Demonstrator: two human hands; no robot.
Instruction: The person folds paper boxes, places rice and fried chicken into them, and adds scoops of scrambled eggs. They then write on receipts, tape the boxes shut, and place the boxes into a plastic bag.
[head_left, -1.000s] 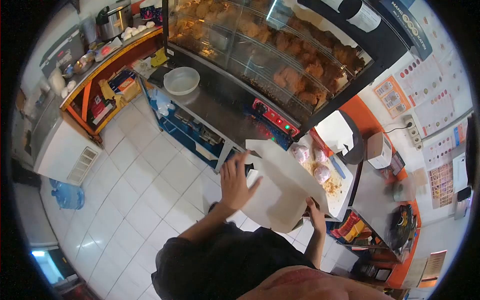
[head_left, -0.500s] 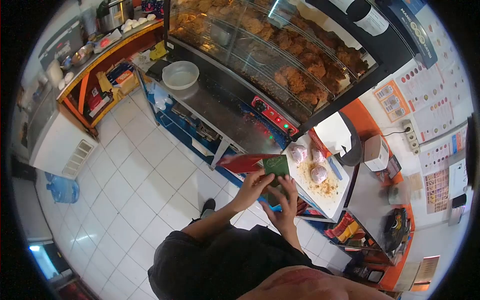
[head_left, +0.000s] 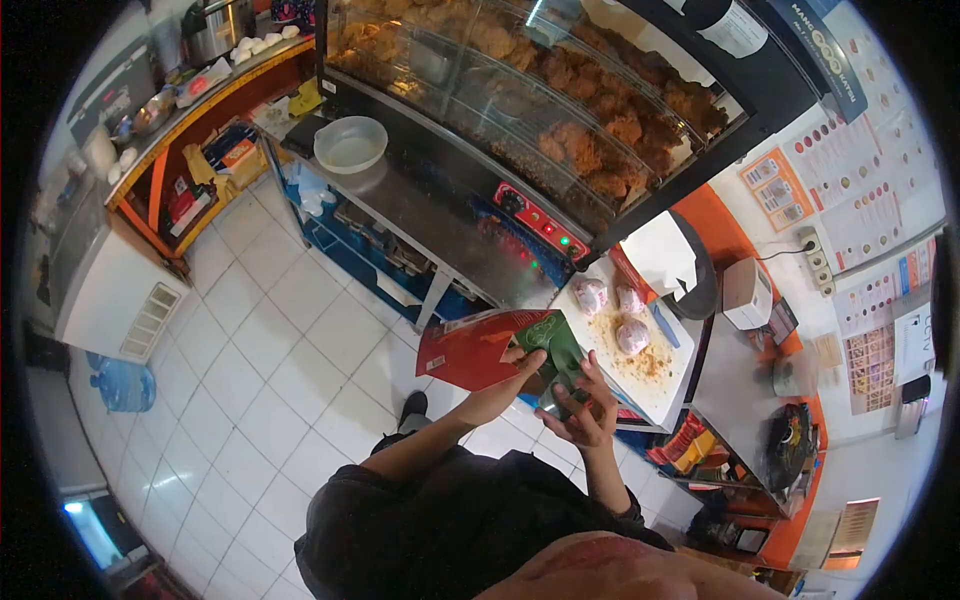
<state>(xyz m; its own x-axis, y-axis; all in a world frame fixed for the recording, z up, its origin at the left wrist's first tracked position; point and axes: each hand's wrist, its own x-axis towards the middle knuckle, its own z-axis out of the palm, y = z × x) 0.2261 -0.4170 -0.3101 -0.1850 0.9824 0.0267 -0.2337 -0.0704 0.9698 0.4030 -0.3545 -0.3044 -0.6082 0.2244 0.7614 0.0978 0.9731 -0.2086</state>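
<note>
In the head view, a red-and-green printed takeaway carton [head_left: 470, 352] is in front of me, its red panel spread to the left and its green part folded inward. My left hand [head_left: 500, 388] is closed on the carton's middle, thumb on the green face. My right hand [head_left: 585, 405] grips the green end, fingers bent around it and partly spread. Just beyond the hands lies a white cutting board [head_left: 655, 385] scattered with crumbs. It bears several wrapped round bundles [head_left: 632, 336] and a blue-handled knife [head_left: 665, 325].
A glass warming cabinet [head_left: 540, 240] full of fried pieces stands behind the steel counter [head_left: 400, 215]. On that counter sits a translucent bowl [head_left: 350, 146]. A black pan [head_left: 793, 450] is at right. Tiled floor [head_left: 290, 350] and a water jug [head_left: 124, 385] are at left.
The carton has unfolded: its red panel now spreads wider and faces me. My right hand has moved slightly right, its fingers more raised. The view has shifted a little.
</note>
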